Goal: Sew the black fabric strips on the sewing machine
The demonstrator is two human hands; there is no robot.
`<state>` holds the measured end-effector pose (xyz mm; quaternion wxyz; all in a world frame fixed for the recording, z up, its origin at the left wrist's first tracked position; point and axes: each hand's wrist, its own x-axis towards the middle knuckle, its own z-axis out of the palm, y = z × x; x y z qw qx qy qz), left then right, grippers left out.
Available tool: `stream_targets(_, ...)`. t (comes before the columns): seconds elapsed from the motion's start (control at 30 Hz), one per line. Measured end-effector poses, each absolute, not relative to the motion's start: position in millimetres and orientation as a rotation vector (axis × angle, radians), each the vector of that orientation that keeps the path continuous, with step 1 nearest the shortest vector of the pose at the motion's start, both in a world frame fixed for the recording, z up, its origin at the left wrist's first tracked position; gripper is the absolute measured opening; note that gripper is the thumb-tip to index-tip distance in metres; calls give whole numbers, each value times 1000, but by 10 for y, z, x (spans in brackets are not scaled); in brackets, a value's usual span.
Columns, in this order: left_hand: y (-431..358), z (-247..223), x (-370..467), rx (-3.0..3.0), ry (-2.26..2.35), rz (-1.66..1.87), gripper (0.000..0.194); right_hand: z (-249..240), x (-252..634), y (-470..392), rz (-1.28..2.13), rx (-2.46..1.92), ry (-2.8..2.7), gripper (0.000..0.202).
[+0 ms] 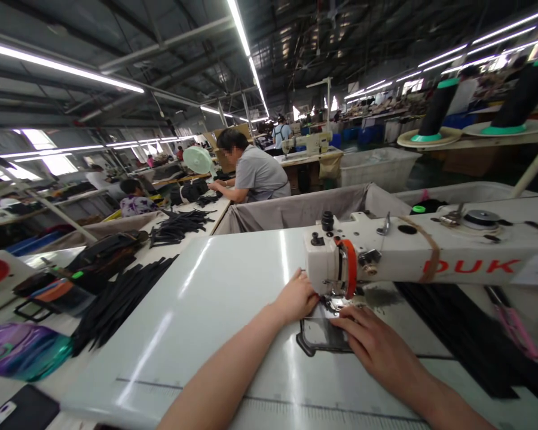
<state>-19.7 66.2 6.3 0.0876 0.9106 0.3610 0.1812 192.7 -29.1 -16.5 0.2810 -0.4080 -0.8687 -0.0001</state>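
Observation:
A white sewing machine [385, 248] with an orange ring stands on the pale work surface [233, 286]. My left hand [296, 295] is at the left of its needle area, fingers curled in and pressed together; what they hold is hidden. My right hand [376, 343] lies just right of and below the needle area, fingers extended over a dark-edged, see-through flat piece [325, 335]. That piece lies on the surface between my hands, its left corner sticking out. The needle itself is too small to make out.
Black strips [125, 295] lie at the left, more strips [461, 334] and pink-handled scissors [515, 325] at the right. A purple-teal pouch [27, 352] and a phone [22, 412] sit lower left. A person [260, 170] works beyond; thread cones [437, 110] stand upper right.

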Motion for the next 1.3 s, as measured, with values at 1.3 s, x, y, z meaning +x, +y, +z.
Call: stream_targets(1.3, -266, 57, -182, 2431, 1199, 617, 43, -80, 1889, -343, 47, -998, -2335, 28)
